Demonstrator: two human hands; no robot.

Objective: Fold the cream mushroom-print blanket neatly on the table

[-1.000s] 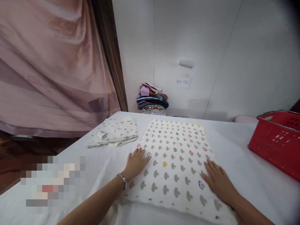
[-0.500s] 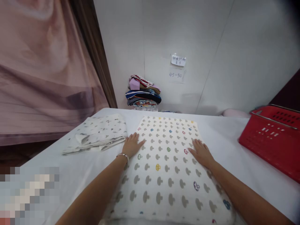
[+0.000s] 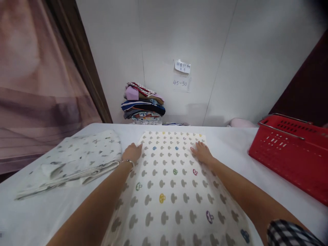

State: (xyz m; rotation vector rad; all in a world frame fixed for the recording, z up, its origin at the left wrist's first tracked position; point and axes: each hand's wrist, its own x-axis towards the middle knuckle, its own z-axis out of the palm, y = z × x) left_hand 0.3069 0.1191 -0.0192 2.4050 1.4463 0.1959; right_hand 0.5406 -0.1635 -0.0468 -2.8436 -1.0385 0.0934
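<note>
Smoothing seems in hand: the cloth [image 3: 172,186] lies at twelve o'clock, left hand [image 3: 132,152] half-curled at eleven, grip unclear; right hand [image 3: 203,153] flat at one, gripping nothing. Next probably calls for even pressure.

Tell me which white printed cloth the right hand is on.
The white cloth with rows of mostly grey mushroom prints, under the right hand. The other white cloth, with scattered small prints, lies folded beside the left hand.
</note>
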